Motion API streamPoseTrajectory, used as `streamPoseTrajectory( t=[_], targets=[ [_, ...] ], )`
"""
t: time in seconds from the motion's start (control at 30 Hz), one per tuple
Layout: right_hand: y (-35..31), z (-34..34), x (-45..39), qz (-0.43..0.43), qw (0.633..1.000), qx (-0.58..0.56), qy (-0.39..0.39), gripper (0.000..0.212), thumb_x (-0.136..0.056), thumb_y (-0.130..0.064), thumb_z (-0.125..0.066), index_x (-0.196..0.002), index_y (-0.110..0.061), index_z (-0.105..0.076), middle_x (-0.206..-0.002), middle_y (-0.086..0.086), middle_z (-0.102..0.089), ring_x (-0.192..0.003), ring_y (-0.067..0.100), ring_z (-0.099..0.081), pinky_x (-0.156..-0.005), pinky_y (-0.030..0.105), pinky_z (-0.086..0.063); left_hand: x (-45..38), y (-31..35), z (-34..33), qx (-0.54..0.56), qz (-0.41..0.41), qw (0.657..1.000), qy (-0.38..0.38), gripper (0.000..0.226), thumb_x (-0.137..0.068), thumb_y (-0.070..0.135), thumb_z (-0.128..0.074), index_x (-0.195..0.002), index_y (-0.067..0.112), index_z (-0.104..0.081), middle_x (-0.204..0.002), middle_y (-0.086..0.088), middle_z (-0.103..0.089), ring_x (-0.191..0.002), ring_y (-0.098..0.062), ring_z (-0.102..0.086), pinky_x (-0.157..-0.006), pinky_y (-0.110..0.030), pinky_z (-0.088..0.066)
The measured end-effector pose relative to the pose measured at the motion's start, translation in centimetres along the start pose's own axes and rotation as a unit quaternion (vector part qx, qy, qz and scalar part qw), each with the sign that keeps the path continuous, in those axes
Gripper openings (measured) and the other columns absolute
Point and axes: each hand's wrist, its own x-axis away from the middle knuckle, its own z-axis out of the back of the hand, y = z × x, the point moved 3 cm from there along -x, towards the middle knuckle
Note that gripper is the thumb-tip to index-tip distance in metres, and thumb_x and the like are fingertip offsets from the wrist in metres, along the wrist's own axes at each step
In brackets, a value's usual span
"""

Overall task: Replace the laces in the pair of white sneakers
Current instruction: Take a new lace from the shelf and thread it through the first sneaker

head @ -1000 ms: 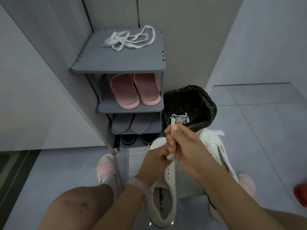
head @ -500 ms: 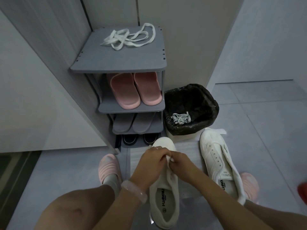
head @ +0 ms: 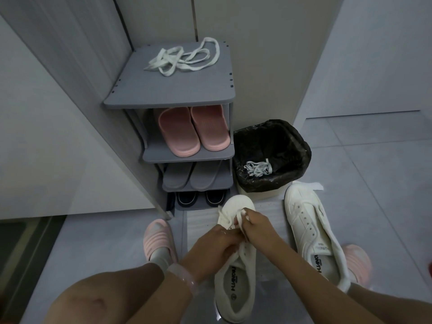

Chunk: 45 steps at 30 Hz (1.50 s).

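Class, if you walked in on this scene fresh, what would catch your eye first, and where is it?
Both hands, left and right, pinch a lace over the near sneaker on the floor. Loose laces lie on top of the grey rack, and another bundle sits in the black bin beside it.

white sneakers [head: 236,272], pink slippers [head: 191,130], black bin liner [head: 280,141]
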Motion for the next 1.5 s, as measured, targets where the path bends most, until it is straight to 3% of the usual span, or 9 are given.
streamPoseTrajectory(
  t=[0.17, 0.43, 0.57, 0.7, 0.93, 1.07, 1.13, 1.3, 1.5],
  targets=[
    [-0.6, -0.7, 0.1, 0.002, 0.997, 0.017, -0.075, 0.034, -0.100, -0.018, -0.035, -0.066, -0.014, -0.042, -0.063, -0.001, -0.047, -0.057, 0.008, -0.041, -0.055, 0.018, -0.034, 0.7, -0.4, -0.4, -0.072, 0.014, 0.997, -0.008, 0.042, -0.089, 0.030, -0.031, -0.124, 0.033, -0.054, -0.126, 0.015, -0.054, -0.115, -0.010, -0.042, -0.088, -0.034, -0.045],
    [-1.1, -1.5, 0.2, -0.031, 0.999, 0.016, 0.025, 0.028, -0.099, -0.016, -0.036, -0.079, -0.001, -0.050, -0.076, 0.014, -0.054, -0.073, 0.025, -0.052, -0.062, 0.029, -0.037, 0.8, 0.3, -1.4, -0.096, 0.059, 0.993, -0.026, 0.037, -0.095, 0.019, -0.037, -0.130, 0.025, -0.046, -0.123, 0.002, -0.052, -0.121, -0.012, -0.032, -0.078, -0.028, -0.041],
    [-7.2, 1.8, 0.8, 0.073, 0.991, -0.049, 0.098, 0.023, -0.096, -0.007, -0.036, -0.082, -0.012, -0.052, -0.064, 0.004, -0.049, -0.058, 0.012, -0.045, -0.057, 0.023, -0.036, 0.6, -0.6, -2.2, -0.070, 0.079, 0.992, -0.062, 0.039, -0.096, 0.031, -0.039, -0.135, 0.031, -0.042, -0.135, 0.005, -0.042, -0.127, -0.011, -0.032, -0.091, -0.026, -0.041],
    [-12.6, 6.3, 2.5, 0.199, 0.949, -0.190, 0.153, 0.030, -0.089, -0.007, -0.035, -0.070, -0.022, -0.053, -0.063, 0.025, -0.044, -0.054, 0.018, -0.040, -0.051, 0.027, -0.037, 0.3, -0.4, -2.0, -0.026, 0.081, 0.994, -0.069, 0.040, -0.096, 0.027, -0.041, -0.136, 0.027, -0.045, -0.142, 0.009, -0.039, -0.128, -0.010, -0.031, -0.101, -0.026, -0.036],
    [-11.6, 5.7, 2.9, 0.114, 0.975, -0.193, -0.002, 0.039, -0.097, -0.005, -0.036, -0.068, -0.019, -0.057, -0.064, 0.010, -0.049, -0.061, 0.020, -0.045, -0.059, 0.029, -0.041, -0.6, -1.0, 1.4, 0.261, 0.202, 0.930, 0.159, 0.025, -0.083, 0.009, -0.064, -0.097, 0.026, -0.053, -0.078, -0.005, -0.067, -0.070, -0.014, -0.062, -0.071, -0.027, -0.052],
    [-11.1, 4.6, 4.1, 0.088, 0.949, -0.204, -0.223, 0.028, -0.097, -0.021, -0.044, -0.079, -0.024, -0.065, -0.061, -0.004, -0.051, -0.054, 0.008, -0.046, -0.052, 0.020, -0.038, -1.3, 2.1, 2.5, 0.288, 0.148, 0.939, 0.113, 0.051, -0.082, -0.010, -0.057, -0.073, 0.040, -0.056, -0.059, 0.014, -0.056, -0.059, 0.007, -0.056, -0.061, -0.010, -0.044],
    [-10.3, 5.4, 4.2, 0.052, 0.950, -0.165, -0.262, 0.019, -0.097, -0.016, -0.045, -0.105, -0.023, -0.062, -0.070, -0.001, -0.053, -0.057, 0.010, -0.046, -0.050, 0.017, -0.037, -1.4, 1.7, 3.3, 0.264, 0.150, 0.944, 0.130, 0.068, -0.080, -0.018, -0.050, -0.076, 0.047, -0.066, -0.067, 0.017, -0.065, -0.066, 0.006, -0.058, -0.064, -0.010, -0.043],
    [-4.7, 5.9, 2.3, -0.032, 0.923, 0.306, -0.229, 0.060, -0.092, -0.021, -0.047, -0.146, -0.026, -0.020, -0.126, 0.009, -0.052, -0.099, 0.020, -0.053, -0.070, 0.020, -0.038, -1.7, -1.7, 5.0, 0.112, 0.175, 0.946, 0.249, 0.021, -0.079, -0.009, -0.054, -0.083, 0.004, -0.070, -0.081, -0.005, -0.068, -0.072, -0.016, -0.059, -0.060, -0.007, -0.038],
    [-3.4, 0.4, 1.6, 0.025, 0.968, 0.215, -0.125, 0.030, -0.095, -0.020, -0.046, -0.123, -0.012, -0.051, -0.114, 0.010, -0.061, -0.101, 0.025, -0.058, -0.081, 0.028, -0.043, -1.5, 1.0, 4.6, 0.088, 0.045, 0.975, 0.201, 0.018, -0.078, 0.005, -0.056, -0.087, 0.008, -0.072, -0.085, -0.005, -0.069, -0.077, -0.006, -0.056, -0.070, -0.002, -0.036]
  ],
)
